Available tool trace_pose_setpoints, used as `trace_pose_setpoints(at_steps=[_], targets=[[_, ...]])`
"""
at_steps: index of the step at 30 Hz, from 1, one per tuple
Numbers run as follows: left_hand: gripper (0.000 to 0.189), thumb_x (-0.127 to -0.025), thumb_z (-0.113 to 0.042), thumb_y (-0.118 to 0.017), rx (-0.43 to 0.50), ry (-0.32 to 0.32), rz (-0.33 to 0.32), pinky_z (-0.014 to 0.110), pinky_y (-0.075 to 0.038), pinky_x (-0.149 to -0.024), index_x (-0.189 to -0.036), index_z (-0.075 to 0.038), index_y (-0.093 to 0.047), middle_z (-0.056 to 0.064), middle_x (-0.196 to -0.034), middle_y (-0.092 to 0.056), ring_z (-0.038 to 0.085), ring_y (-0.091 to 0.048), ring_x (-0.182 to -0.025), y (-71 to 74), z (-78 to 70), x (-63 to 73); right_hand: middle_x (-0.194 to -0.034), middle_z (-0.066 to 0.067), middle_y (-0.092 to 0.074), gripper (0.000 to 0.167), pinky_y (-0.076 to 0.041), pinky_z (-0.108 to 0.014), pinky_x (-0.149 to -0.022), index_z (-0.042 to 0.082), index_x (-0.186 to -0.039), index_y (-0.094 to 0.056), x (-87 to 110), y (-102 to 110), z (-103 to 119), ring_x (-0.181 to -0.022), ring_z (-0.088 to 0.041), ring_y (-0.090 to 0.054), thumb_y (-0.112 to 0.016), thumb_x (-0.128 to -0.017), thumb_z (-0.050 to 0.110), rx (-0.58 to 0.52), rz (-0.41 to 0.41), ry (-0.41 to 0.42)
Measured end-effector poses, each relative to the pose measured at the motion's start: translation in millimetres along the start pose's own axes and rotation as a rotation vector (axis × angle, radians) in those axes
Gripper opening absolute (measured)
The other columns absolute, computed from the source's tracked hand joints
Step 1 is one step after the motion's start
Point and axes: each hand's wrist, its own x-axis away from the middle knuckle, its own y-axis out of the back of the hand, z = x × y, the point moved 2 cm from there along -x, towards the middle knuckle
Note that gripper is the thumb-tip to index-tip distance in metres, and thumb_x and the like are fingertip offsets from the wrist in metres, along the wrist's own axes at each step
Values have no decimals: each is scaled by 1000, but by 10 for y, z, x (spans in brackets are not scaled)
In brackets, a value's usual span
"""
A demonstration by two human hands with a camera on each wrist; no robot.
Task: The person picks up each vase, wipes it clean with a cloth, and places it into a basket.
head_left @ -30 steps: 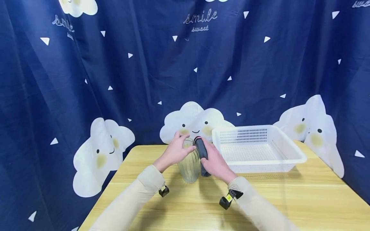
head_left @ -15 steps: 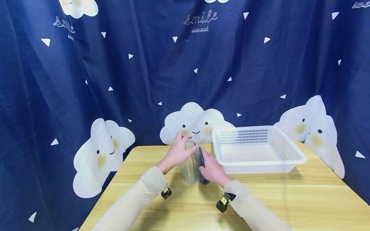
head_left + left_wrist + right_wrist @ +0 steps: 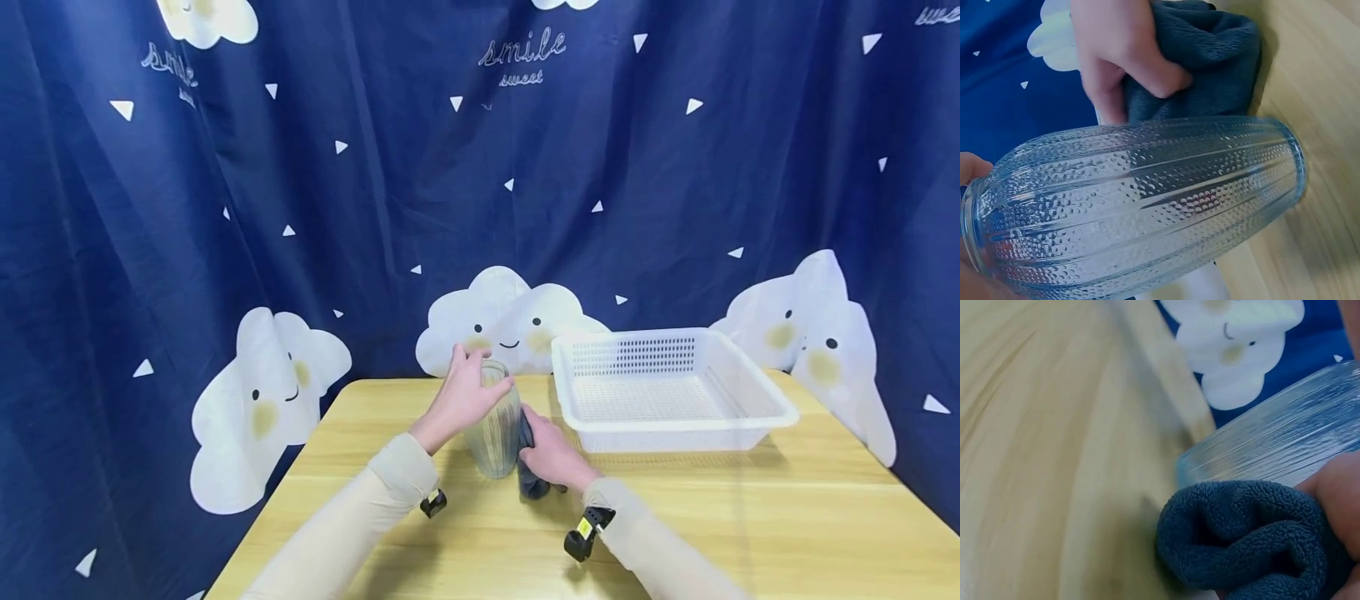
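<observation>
A clear ribbed glass vase (image 3: 493,442) with a dotted texture stands on the wooden table. My left hand (image 3: 462,393) grips it at the top, thumb and fingers on either side of the rim. On the vase's right side, my right hand (image 3: 553,450) holds a dark blue-grey towel (image 3: 532,485), low against the glass. The left wrist view shows the towel (image 3: 1213,59) bunched along the vase wall (image 3: 1147,219). Seen from the right wrist, the towel (image 3: 1241,497) is folded in thick rolls beside the base of the vase (image 3: 1260,450).
A white plastic basket (image 3: 678,427) with slotted walls sits at the table's back right, just beyond my right hand. Behind the table (image 3: 660,517) hangs a dark blue curtain (image 3: 405,167) with clouds and triangles.
My right hand and the towel have moved down the vase's right side from near the rim toward the base. The left hand stays at the rim, and the vase stays in place.
</observation>
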Motion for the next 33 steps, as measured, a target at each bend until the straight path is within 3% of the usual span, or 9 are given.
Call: trace_pose_setpoints(at_steps=[6, 11, 16, 23, 28, 33], targets=[[72, -87, -52, -71, 4, 17, 7, 40, -49, -85, -140, -4, -56, 10, -112, -43, 23, -52, -89, 28, -7, 9, -150, -25, -47, 81, -42, -54, -107, 7, -159, -28, 18, 247, 193, -131, -38, -51, -62, -85, -1, -45, -77, 36], [67, -88, -46, -73, 12, 2, 32, 40, -48, -86, -140, -6, -57, 10, -111, -46, 23, -52, -89, 57, -32, 25, -144, -21, -53, 85, -48, -50, -96, 15, -160, -30, 28, 440, 396, -117, -32, -57, -63, -83, 0, -20, -193, 96], [60, -90, -40, -70, 33, -22, 49, 41, -48, -87, -139, -8, -57, 10, -116, -46, 24, -53, -93, 69, -49, 39, -149, -18, -47, 86, -47, -50, -97, 17, -160, -29, 30, 468, 498, -120, -32, -55, -64, -82, 3, -15, -252, 108], [57, -90, -38, -68, 63, -58, 59, 42, -47, -90, -139, -10, -57, 12, -122, -46, 25, -55, -99, 43, -21, 20, -161, -18, -27, 105, -43, -53, -106, 22, -163, -10, 0, 274, 402, -133, -34, -46, -68, -78, 3, -131, -190, 63], [57, -90, -38, -67, 67, -82, 64, 42, -48, -92, -139, -13, -56, 10, -124, -47, 24, -55, -103, 54, 12, -12, -152, -24, -39, 107, -48, -54, -97, 20, -163, -16, -15, 191, 280, -122, -38, -53, -68, -72, -2, -128, -183, 70], [59, -86, -36, -67, 80, -84, 69, 43, -47, -98, -139, -13, -56, 7, -130, -48, 24, -56, -112, 40, 51, -23, -149, -27, -44, 100, -42, -55, -107, 6, -160, -19, 16, -47, 40, -132, -40, -49, -66, -73, -5, -91, -64, 53]])
